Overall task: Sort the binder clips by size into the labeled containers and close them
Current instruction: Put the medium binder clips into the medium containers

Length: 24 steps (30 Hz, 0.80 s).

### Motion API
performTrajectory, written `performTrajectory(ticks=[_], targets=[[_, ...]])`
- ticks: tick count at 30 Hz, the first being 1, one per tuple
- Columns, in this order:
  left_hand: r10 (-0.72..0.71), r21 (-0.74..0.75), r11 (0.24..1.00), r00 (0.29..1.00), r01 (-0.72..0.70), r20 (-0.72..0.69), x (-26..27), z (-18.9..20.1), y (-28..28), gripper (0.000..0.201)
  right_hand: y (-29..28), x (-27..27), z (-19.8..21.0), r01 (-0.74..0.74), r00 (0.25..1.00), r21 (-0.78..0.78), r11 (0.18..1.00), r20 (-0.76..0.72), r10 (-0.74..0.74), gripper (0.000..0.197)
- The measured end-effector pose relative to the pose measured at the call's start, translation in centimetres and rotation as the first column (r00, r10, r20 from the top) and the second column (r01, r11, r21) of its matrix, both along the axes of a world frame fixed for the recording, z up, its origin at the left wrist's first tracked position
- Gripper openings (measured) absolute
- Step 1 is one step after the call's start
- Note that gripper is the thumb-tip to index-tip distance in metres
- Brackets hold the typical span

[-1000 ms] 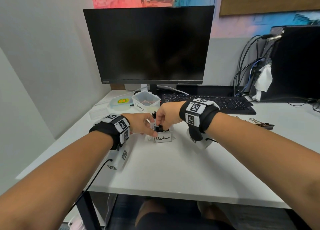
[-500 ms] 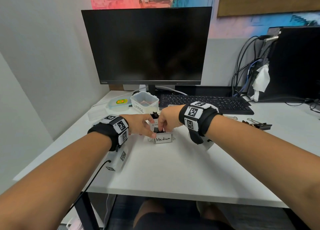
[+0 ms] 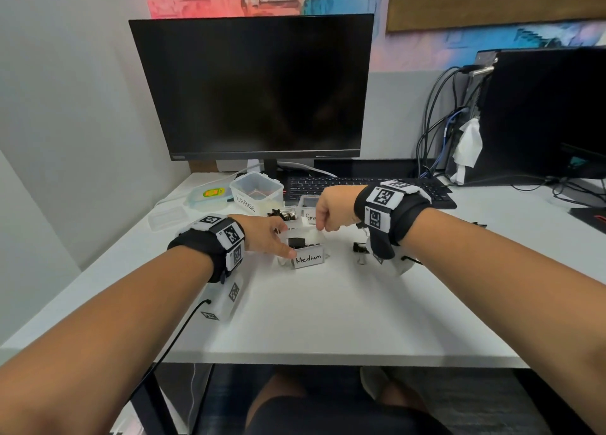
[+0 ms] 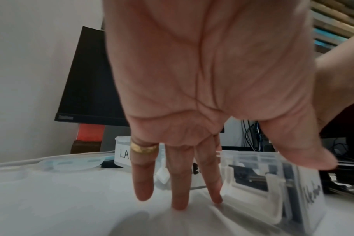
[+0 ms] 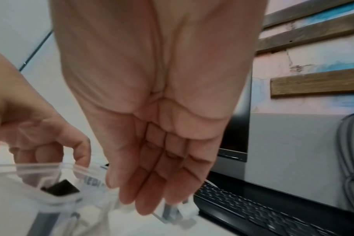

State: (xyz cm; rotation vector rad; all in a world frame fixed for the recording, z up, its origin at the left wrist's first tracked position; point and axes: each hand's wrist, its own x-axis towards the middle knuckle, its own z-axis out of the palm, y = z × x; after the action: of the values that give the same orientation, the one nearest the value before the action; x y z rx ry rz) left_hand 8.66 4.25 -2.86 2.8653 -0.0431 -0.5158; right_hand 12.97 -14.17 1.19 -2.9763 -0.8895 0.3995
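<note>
The left hand [image 3: 267,237], fingers straight, steadies the medium box [image 3: 306,257] with its thumb at the near corner; black clips [image 3: 296,241] lie inside. The right hand [image 3: 333,212] hovers just beyond, loosely curled and empty. Better to keep bracing the box while fetching the stray clip [image 3: 360,247] under the right wrist.

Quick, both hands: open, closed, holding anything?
Left hand: open, fingers straight, beside the Medium container.
Right hand: open, fingers loosely curled, holding nothing.
</note>
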Motion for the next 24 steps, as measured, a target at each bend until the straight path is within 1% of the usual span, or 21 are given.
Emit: performTrajectory(ticks=[4,7,9,11,14,16,18,19,22,24], targets=[[-0.002,0.061,0.998,0.999,0.005,-0.049,0.4,0.1,-1.0,0.091,-2.6,-0.2,-0.4,0.043,0.999,-0.146,0.988,0.024,-0.040,0.028],[-0.030,0.093,0.995,0.999,0.033,-0.031,0.4,0.2,-1.9,0.086,-4.2,-0.4,-0.9,0.073,0.997,-0.210,0.975,0.035,-0.067,0.032],[-0.042,0.126,0.991,0.999,0.043,-0.010,0.5,0.2,-2.4,0.082,-5.1,-0.5,-1.3,0.087,0.996,-0.210,0.974,0.028,-0.083,0.037],[-0.040,0.133,0.990,0.999,0.042,-0.014,0.7,0.3,-2.9,0.083,-5.6,-0.5,-1.7,0.096,0.995,-0.188,0.977,0.002,-0.098,0.039],[-0.038,0.155,0.987,0.999,0.043,-0.031,0.9,0.4,-3.6,0.084,-5.8,-0.5,-2.2,0.076,0.996,-0.140,0.987,-0.043,-0.083,0.041],[-0.036,0.178,0.983,0.999,0.040,-0.023,1.0,0.4,-3.8,0.083,-5.7,-0.5,-2.4,0.065,0.997,-0.147,0.987,-0.037,-0.071,0.042],[-0.033,0.170,0.985,0.999,0.036,-0.021,1.2,0.4,-3.9,0.083,-5.5,-0.3,-2.7,0.061,0.998,-0.168,0.984,-0.023,-0.065,0.042],[-0.030,0.162,0.986,0.999,0.035,-0.031,1.3,0.4,-3.9,0.086,-5.4,-0.2,-2.8,0.066,0.997,-0.175,0.982,-0.016,-0.070,0.041],[-0.019,0.108,0.994,0.997,0.027,-0.080,1.5,0.4,-3.9,0.105,-5.3,0.1,-3.3,0.085,0.996,-0.192,0.978,0.008,-0.085,0.038],[-0.008,0.062,0.998,0.995,0.014,-0.096,1.6,0.4,-3.9,0.110,-5.1,0.3,-3.6,0.089,0.996,-0.197,0.976,0.007,-0.089,0.037]])
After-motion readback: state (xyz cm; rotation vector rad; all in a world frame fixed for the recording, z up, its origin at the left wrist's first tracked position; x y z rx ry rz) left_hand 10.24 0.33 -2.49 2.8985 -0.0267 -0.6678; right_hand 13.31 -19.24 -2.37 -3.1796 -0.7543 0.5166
